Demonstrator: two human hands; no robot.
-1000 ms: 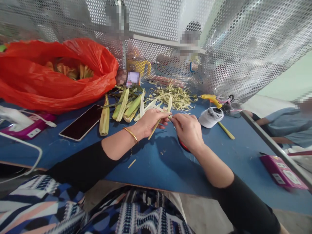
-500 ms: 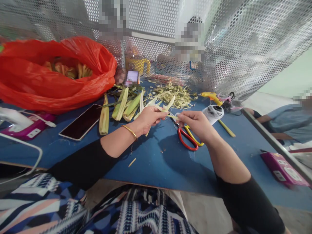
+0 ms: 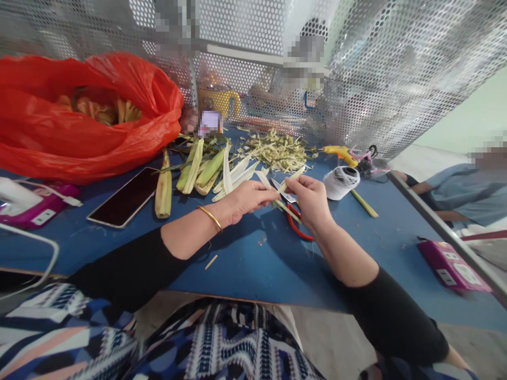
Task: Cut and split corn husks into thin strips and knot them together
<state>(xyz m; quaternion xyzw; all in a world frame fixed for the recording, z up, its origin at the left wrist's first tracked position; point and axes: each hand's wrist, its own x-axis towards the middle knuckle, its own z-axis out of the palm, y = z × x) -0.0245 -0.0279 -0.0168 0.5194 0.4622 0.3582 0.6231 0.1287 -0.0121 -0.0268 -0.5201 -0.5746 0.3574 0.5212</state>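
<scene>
My left hand [image 3: 249, 201], with a gold bangle at the wrist, pinches pale green husk strips [image 3: 266, 180] near the middle of the view. Close on its right, my right hand [image 3: 311, 199] has its fingertips closed on the upper end of a husk strip [image 3: 291, 178]. Another thin strip slants down to the right below the fingers. Red-handled scissors [image 3: 295, 224] lie on the blue table under my right hand, which partly hides them. Loose pale husks [image 3: 240, 171] rest behind my left hand.
A red bag [image 3: 130, 142] sits at the left, beside a phone [image 3: 124, 198] and corn husks [image 3: 163, 190]. Shredded husk [image 3: 279, 150] is piled at the back. White thread spool [image 3: 341, 182], yellow glue gun [image 3: 339, 154] and purple power strip [image 3: 451, 266] are right. A person sits far right.
My right hand has risen from the strip's lower end and now grips it higher up. The strip's free end points down to the right, and the yellow scissor handle is hidden.
</scene>
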